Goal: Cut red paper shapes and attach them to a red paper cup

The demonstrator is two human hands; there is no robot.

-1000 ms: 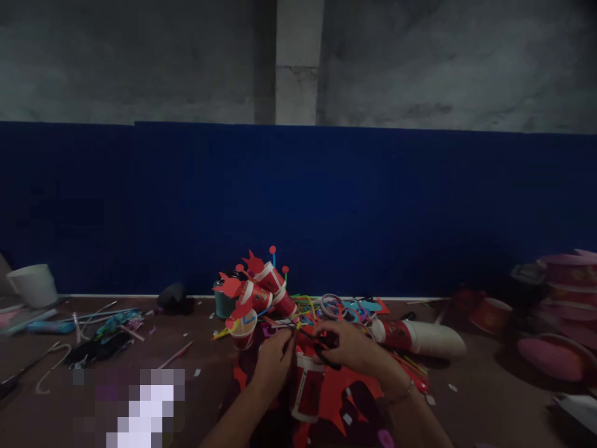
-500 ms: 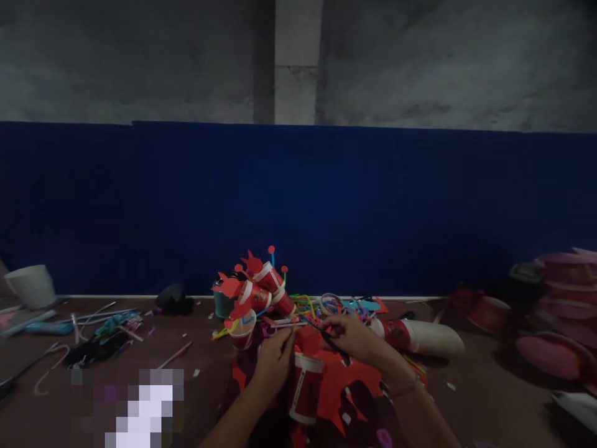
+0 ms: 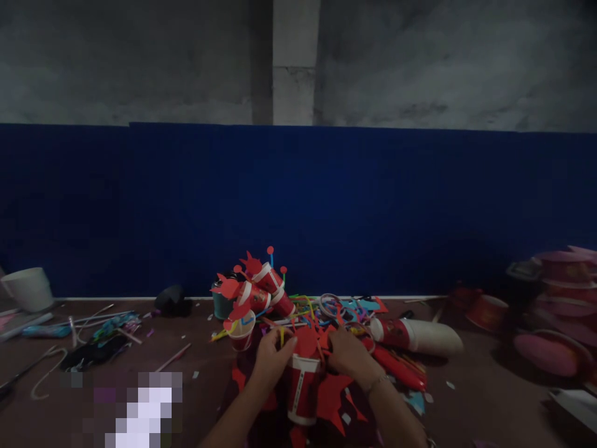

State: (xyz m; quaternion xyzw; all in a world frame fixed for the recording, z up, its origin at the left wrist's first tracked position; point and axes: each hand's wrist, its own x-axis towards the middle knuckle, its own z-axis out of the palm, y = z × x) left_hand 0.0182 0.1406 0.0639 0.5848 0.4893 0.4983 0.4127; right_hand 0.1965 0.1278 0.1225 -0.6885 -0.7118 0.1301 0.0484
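My left hand (image 3: 273,354) is closed in a pinch on a short yellow straw (image 3: 282,336), beside a red paper cup (image 3: 303,392). The cup stands upright with a white rim, and a round red paper piece (image 3: 305,344) rises above that rim. To the cup's right, my right hand (image 3: 349,354) is curled down over spiky red paper cut-outs (image 3: 323,340). Its fingertips are hidden, so what it grips, if anything, does not show. More red paper (image 3: 332,398) lies under that wrist.
Decorated cups (image 3: 254,295) with red paper shapes lean behind my left hand. Coloured straws (image 3: 305,305) are heaped at the back. Right of these lie stacked cups (image 3: 431,336) and a red packet (image 3: 401,368). A white cup (image 3: 28,289) stands far left; a blue partition (image 3: 298,205) borders the table.
The dark scissors in my right hand are out of sight, and that hand has turned down onto the red paper. My left hand has shifted slightly left with the yellow straw.
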